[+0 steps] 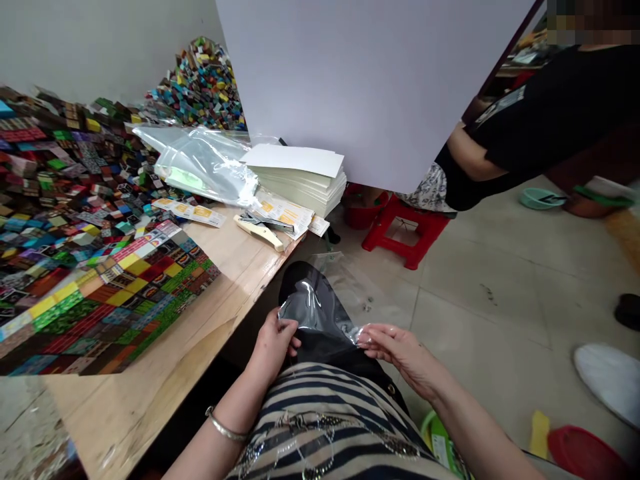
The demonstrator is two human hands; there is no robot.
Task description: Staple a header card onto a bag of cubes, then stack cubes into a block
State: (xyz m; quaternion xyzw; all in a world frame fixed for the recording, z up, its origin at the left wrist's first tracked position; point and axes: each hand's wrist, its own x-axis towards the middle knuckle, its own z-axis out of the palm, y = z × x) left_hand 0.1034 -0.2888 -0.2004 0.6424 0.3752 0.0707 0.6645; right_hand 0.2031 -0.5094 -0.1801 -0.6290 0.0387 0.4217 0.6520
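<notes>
A clear plastic bag (320, 303) is stretched over my lap between both hands. My left hand (277, 339) pinches its left edge, and my right hand (387, 343) pinches its right edge with the fingertips. Left of my lap, on the wooden table (220, 250), lie a cream-handled stapler (263, 230) and printed paper slips (287, 210). Behind them sit a stack of white cards (300, 173) and a pile of clear bags (205, 163). A block of printed cubes in neat rows (125, 293) stands at the table's near left.
Loose printed cubes (75, 180) heap up against the wall. A large white panel (340, 80) rises beyond the cards. To the right a person in a black shirt (540, 127) sits on a red stool (407, 233). Basins (543, 198) and a red tub (583, 450) stand on the tiled floor.
</notes>
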